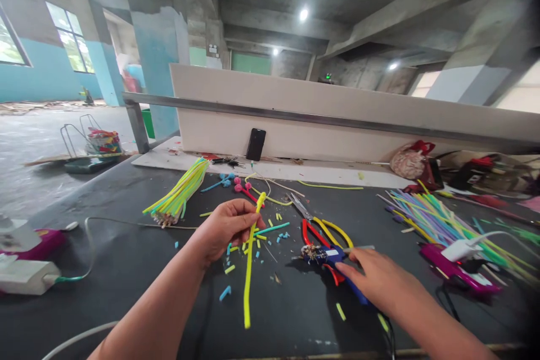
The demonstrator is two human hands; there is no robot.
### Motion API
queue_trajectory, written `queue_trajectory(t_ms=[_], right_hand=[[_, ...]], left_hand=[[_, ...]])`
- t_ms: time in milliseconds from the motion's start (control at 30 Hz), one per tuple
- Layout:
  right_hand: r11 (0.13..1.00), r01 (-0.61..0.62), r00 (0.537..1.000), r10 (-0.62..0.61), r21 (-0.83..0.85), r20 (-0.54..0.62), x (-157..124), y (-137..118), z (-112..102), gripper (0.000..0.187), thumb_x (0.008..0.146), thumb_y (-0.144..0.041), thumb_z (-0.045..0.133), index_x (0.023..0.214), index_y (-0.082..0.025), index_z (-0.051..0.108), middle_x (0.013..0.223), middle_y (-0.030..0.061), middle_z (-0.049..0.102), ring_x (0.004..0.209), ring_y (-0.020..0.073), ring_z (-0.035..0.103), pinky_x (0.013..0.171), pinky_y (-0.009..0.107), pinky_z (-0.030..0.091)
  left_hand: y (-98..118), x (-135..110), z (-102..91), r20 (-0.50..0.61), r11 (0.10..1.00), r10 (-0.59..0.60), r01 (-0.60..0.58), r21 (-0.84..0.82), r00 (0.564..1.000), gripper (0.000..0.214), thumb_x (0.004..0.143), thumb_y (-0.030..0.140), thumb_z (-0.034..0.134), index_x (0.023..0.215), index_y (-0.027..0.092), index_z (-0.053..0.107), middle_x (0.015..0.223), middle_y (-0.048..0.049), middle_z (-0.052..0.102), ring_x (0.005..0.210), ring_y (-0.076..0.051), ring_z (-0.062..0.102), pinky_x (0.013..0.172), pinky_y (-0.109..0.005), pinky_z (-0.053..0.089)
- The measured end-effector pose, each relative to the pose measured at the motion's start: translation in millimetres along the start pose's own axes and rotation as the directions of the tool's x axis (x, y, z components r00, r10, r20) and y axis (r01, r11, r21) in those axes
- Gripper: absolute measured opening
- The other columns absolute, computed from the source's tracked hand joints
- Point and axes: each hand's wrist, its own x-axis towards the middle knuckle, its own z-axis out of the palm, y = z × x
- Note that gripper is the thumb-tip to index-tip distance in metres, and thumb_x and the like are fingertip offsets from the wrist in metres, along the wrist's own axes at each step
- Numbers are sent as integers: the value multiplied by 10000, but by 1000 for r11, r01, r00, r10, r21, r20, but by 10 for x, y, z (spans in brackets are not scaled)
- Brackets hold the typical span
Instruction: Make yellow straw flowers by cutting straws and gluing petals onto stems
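Observation:
My left hand (230, 225) pinches a yellow pipe cleaner (248, 275) near its upper end, which is bent into a small knob; the long tail hangs down toward me. On the right, my right hand (373, 273) is closed round a blue hot glue gun (331, 254) lying on the dark table, its nozzle pointing left and crusted with residue. Scissors (310, 215) with red and yellow handles lie just behind the glue gun, partly hidden by it. Short cut pieces of blue and yellow pipe cleaner (225, 292) are scattered between and around my hands.
A yellow-green pipe cleaner bundle (179, 191) lies at left, a mixed-colour bundle (422, 214) at right. Pink pom-pom shapes (242, 184) and blue ones (226, 180) sit behind. A phone (255, 144) leans on the white board. Purple power strips (459, 270) and cords flank both sides.

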Motion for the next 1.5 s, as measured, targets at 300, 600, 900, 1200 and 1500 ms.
queue_trajectory(t_ms=[300,600,900,1200,1500], right_hand=[[831,432,896,-349,-352,275,330,-1455,503,183,871,-271,519,997,-173,609,1028,52,625,936,204,587,818,404,451],[839,454,861,-327,-300,390,524,-1533,702,286,870,-281,539,1136,-178,541,1150,74,568,958,209,587,788,404,495],[929,326,921,-354,173,161,574,-1146,-91,120,833,-121,403,836,-158,517,703,16,621,631,119,611,653,272,494],[840,404,892,-450,361,47,204,-1214,-455,58,740,-181,535,718,-194,588,598,-35,572,553,109,522,551,234,407],[767,623,758,-640,-154,-122,-13,-1325,-342,128,788,-142,565,673,-197,584,673,-13,627,669,151,543,698,309,371]], left_hand=[[-14,14,-109,33,998,6,-4,-57,999,208,700,285,668,736,137,527,640,-13,626,376,-18,418,306,-105,264],[45,-4,-63,58,995,-10,15,-97,998,257,674,338,692,677,134,537,593,-10,627,345,-24,422,283,-116,278],[7,-15,-38,73,1000,-27,28,-5,997,227,721,358,640,717,143,570,559,4,601,355,-33,426,313,-127,273],[-14,-1,8,80,988,53,-64,140,995,215,750,320,605,660,129,565,508,28,513,457,-44,405,458,-160,310],[-84,-21,108,21,987,-32,28,159,999,217,757,347,564,669,167,484,519,62,440,437,-49,374,385,-144,260]])
